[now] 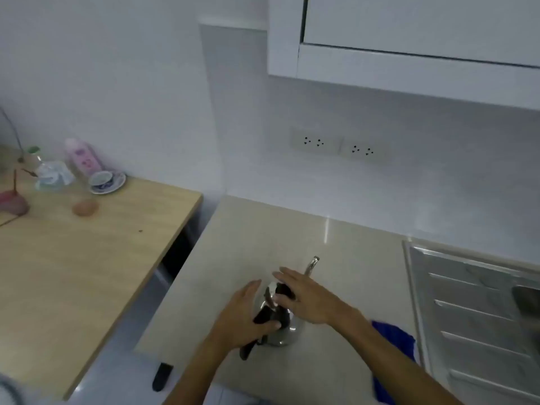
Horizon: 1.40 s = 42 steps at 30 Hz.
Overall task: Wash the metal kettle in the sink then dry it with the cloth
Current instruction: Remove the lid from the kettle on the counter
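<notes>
The metal kettle (285,331) stands on the beige counter (336,258), its thin spout (311,264) pointing away from me. My left hand (242,314) curls around its black handle on the left side. My right hand (304,296) lies flat over the lid's black knob, fingers spread. A blue cloth (394,337) lies on the counter just right of the kettle, partly under my right forearm. The steel sink drainboard (467,317) fills the right edge; the basin itself is barely in view.
A wooden table (73,258) stands to the left with a cup on a saucer (106,181), a pink bottle (83,156), an egg (84,207) and a plastic bag. Wall sockets (339,144) sit behind the counter. A white cupboard (409,39) hangs overhead.
</notes>
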Motion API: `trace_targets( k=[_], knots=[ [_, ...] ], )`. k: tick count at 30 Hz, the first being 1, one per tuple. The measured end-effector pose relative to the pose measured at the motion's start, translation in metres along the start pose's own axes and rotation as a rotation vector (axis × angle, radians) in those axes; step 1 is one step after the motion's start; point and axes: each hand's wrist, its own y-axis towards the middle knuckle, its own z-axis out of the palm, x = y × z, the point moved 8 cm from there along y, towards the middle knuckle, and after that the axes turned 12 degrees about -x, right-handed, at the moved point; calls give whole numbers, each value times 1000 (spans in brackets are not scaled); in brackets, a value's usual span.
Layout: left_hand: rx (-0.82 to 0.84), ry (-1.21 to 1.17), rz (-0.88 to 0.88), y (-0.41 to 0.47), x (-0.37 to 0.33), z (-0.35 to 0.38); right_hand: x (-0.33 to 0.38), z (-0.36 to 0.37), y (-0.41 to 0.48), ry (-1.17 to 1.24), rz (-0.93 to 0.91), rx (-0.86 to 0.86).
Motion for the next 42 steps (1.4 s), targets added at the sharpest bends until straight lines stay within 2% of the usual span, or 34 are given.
trace_targets(
  k=[3,9,15,21,27,33,42],
  knots=[
    [10,-27,-72,1,17,18,-2,10,6,29,-2,-39],
    [-18,-217,-3,11,13,32,-7,3,11,66,-58,-173],
    [37,-237,46,26,11,37,-25,5,10,28,2,-298],
    [-56,-350,35,21,3,39,-24,9,16,238,131,-516],
    [-124,-352,73,24,0,35,-24,11,14,225,110,-669],
    [-127,-350,78,24,4,38,-22,10,16,212,67,-706],
    [-141,-369,61,21,-1,38,-22,5,21,224,14,-616]
  ],
)
